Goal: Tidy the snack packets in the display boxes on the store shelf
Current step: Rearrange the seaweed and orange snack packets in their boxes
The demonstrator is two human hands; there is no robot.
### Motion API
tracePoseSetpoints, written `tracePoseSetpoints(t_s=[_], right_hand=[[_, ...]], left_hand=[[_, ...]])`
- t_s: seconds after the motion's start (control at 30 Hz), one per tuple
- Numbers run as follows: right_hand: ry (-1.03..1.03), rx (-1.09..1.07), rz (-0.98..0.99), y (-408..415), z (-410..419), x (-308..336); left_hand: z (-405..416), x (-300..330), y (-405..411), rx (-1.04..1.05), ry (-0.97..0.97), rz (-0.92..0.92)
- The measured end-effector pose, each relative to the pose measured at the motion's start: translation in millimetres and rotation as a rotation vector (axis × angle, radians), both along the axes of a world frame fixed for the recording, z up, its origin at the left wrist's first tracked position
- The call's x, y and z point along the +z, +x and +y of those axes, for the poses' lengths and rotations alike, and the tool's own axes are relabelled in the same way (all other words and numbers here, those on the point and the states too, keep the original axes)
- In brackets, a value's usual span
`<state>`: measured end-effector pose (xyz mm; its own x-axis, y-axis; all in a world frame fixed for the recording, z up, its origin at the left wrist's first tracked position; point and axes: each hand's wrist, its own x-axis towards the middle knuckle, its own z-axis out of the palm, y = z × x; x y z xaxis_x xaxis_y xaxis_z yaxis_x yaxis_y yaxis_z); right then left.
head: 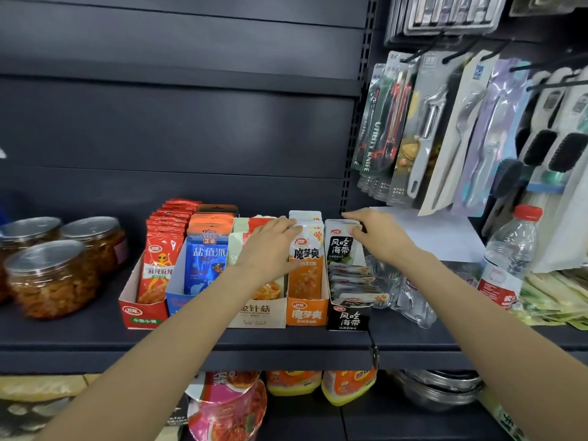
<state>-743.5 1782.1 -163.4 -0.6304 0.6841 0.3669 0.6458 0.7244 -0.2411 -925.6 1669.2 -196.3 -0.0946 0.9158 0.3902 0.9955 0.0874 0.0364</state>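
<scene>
Straightening was the step in hand: the left hand (270, 246) lay flat-fingered on the orange packets (306, 262), while the right hand (378, 232) pinched the upright black packet (341, 246) in its box (348, 318). Next, probably, squaring the tumbled packets (353, 281) below.

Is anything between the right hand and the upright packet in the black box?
Nothing visible. The right hand already touches the top of the upright black-and-white packet in the black display box; no object lies between them.

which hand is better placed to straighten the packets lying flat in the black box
Right. The right hand already touches the upright packet in the black box; the left hand rests over the neighbouring boxes.
</scene>
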Motion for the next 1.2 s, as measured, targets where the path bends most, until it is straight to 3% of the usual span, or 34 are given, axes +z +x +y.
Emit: tracePoseSetpoints(t_s=[0.1, 0.4, 0.63, 0.93, 1.2], right_hand=[[0.012, -0.016, -0.133, -7.5, 4.8, -3.1], [0.289, -0.066, -0.251, -4.8, -6.2, -14.2], [0.363, -0.069, -0.192, -7.1, -7.9, -13.4], [0.290, -0.067, -0.040, 9.1, -20.6, 12.7], [0.281, -0.081, 0.023, 26.1, -30.0, 22.0]], left_hand=[[-0.7, 0.8, -0.9, -0.009, -0.007, -0.005], [1.8, -1.8, -4.2, -0.019, -0.002, -0.012], [1.4, 0.0, -2.8, -0.009, -0.017, -0.005], [-5.7, -4.1, -1.2, 0.002, 0.072, -0.086], [-11.1, -2.7, 3.8, -0.018, 0.010, -0.097]])
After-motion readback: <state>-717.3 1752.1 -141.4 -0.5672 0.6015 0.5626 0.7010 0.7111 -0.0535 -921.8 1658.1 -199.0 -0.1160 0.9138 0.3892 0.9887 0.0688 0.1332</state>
